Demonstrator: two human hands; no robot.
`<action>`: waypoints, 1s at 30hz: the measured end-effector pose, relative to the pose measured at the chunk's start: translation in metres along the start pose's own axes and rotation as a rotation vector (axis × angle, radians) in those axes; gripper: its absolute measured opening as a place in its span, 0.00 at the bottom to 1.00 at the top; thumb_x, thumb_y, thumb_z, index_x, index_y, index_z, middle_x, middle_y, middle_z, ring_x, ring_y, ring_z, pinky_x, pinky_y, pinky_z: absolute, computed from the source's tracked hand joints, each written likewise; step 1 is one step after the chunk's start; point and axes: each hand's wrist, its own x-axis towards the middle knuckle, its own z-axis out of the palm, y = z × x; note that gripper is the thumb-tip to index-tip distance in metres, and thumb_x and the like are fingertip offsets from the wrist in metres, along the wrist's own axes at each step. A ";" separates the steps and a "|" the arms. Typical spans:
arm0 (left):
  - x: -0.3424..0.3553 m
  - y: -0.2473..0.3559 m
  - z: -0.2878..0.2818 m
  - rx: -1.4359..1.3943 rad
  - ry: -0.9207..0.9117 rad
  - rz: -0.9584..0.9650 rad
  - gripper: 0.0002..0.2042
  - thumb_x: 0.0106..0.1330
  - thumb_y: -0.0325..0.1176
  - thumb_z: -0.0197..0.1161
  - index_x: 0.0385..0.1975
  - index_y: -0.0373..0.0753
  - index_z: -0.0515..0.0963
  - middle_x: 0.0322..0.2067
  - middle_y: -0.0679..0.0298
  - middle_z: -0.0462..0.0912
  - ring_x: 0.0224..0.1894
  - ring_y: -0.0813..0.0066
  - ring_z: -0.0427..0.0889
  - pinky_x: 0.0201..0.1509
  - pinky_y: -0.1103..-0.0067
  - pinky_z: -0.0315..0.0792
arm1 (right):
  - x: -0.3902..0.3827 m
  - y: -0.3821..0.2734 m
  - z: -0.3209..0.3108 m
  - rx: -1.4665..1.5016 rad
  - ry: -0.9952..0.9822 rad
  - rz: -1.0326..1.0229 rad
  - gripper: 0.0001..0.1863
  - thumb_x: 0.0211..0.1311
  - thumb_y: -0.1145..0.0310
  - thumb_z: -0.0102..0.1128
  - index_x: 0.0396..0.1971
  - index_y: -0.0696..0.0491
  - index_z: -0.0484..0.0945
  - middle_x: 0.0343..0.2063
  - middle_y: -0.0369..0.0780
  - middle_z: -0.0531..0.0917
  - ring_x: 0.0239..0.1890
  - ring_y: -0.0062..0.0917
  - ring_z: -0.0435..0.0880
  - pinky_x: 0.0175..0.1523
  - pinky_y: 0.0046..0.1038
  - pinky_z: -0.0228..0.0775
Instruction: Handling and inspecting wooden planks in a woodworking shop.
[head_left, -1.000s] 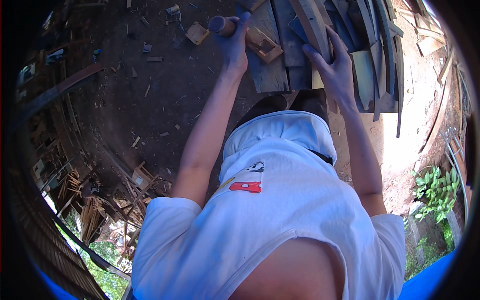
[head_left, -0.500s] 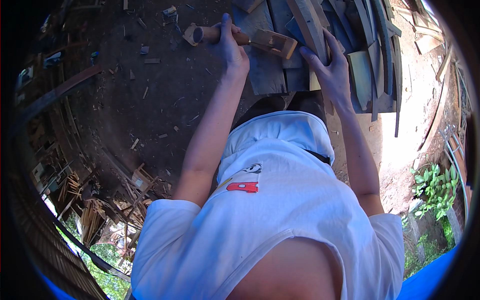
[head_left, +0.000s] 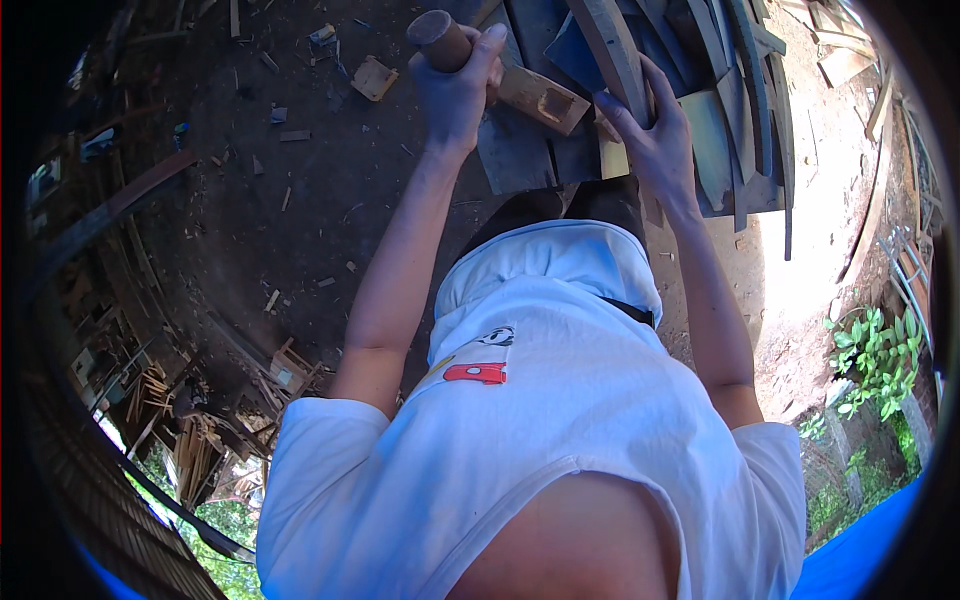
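My left hand (head_left: 457,100) is closed round the thick, round-ended handle of a wooden-handled tool (head_left: 437,32). Its blocky, wood-coloured far part (head_left: 540,97) carries a dark rectangular patch and points toward my right hand; the exact kind of tool is unclear. My right hand (head_left: 660,140) grips a long, slightly curved wooden board (head_left: 612,50), thumb on the near side and fingers behind. The board stands tilted over a stack of dark planks (head_left: 515,150), and its lower end comes down beside my leg.
More curved boards (head_left: 755,110) lie piled right of my right hand. A small wood block (head_left: 374,79) and scattered chips rest on the dark dirt floor (head_left: 330,190). Scrap wood (head_left: 190,440) heaps up at lower left; a green plant (head_left: 875,355) grows at right.
My left hand has risen slightly and turned, tilting the tool so its handle end points further up. The right hand keeps its hold on the board. The view has shifted a little.
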 end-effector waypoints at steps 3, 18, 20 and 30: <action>0.016 -0.027 -0.032 0.651 -0.205 -0.139 0.14 0.57 0.41 0.71 0.30 0.36 0.79 0.18 0.66 0.80 0.20 0.84 0.78 0.25 0.83 0.70 | -0.001 0.003 -0.003 -0.021 0.020 -0.013 0.39 0.54 0.48 0.67 0.64 0.46 0.64 0.47 0.45 0.81 0.46 0.31 0.82 0.52 0.32 0.74; 0.030 -0.088 -0.007 0.621 -0.264 -0.458 0.20 0.55 0.41 0.72 0.42 0.34 0.77 0.21 0.66 0.79 0.14 0.82 0.75 0.18 0.84 0.70 | 0.007 0.015 -0.030 -0.009 0.060 -0.055 0.34 0.57 0.55 0.66 0.62 0.48 0.65 0.38 0.45 0.84 0.32 0.26 0.84 0.38 0.27 0.76; 0.031 -0.081 -0.011 0.688 -0.253 -0.359 0.17 0.56 0.40 0.70 0.38 0.36 0.78 0.20 0.68 0.77 0.14 0.83 0.73 0.18 0.84 0.69 | 0.004 0.015 -0.031 -0.016 0.061 -0.036 0.34 0.58 0.54 0.65 0.62 0.47 0.65 0.38 0.44 0.83 0.26 0.22 0.83 0.32 0.24 0.75; 0.050 -0.005 0.009 -0.518 -0.045 -0.369 0.08 0.61 0.32 0.66 0.36 0.41 0.76 0.20 0.70 0.69 0.26 0.78 0.72 0.41 0.77 0.72 | 0.015 0.020 -0.035 -0.033 0.069 -0.048 0.36 0.56 0.52 0.66 0.63 0.47 0.65 0.40 0.45 0.83 0.33 0.26 0.83 0.42 0.28 0.76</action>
